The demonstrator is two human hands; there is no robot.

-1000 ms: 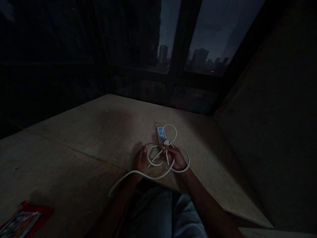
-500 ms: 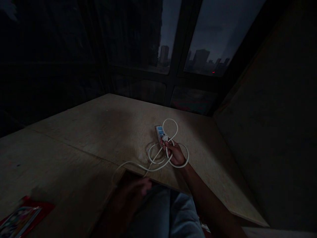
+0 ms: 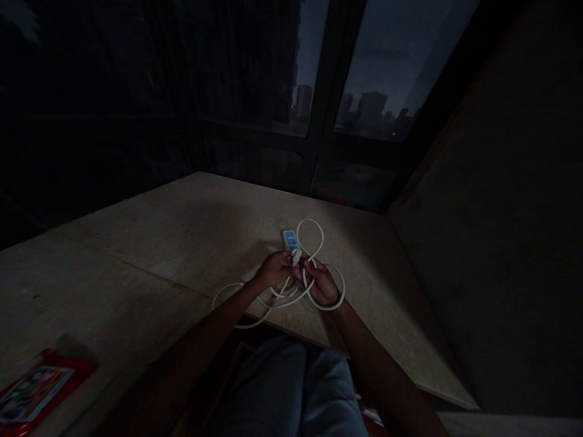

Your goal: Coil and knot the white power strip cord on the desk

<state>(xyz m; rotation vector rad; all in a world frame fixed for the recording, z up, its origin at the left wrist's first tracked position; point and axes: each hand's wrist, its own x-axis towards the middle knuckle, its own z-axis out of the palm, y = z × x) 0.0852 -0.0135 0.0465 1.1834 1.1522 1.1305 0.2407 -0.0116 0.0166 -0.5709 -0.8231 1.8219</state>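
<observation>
A white cord (image 3: 310, 220) lies in several loose loops over and around my hands near the tabletop's front edge. My right hand (image 3: 325, 286) is closed round part of it, with loops standing out above and beside the fingers. My left hand (image 3: 274, 268) is closed at the white plug (image 3: 296, 256), its fingertips meeting those of the right hand. Just beyond the plug is a white power strip (image 3: 289, 239) with blue panels; its near end is hidden by the hands. The dim light blurs finger detail.
Both hands are over a pale wooden surface (image 3: 182, 227) with a seam across its left part. A red packet (image 3: 50, 385) lies at the lower left. Dark-framed windows (image 3: 364, 91) rise behind, a wall (image 3: 496, 255) stands right, and my legs (image 3: 282, 382) are below the front edge.
My left hand has come up from below the front edge to the plug and closed there. The trailing cord on the left has shifted. My right hand has stayed nearly in place.
</observation>
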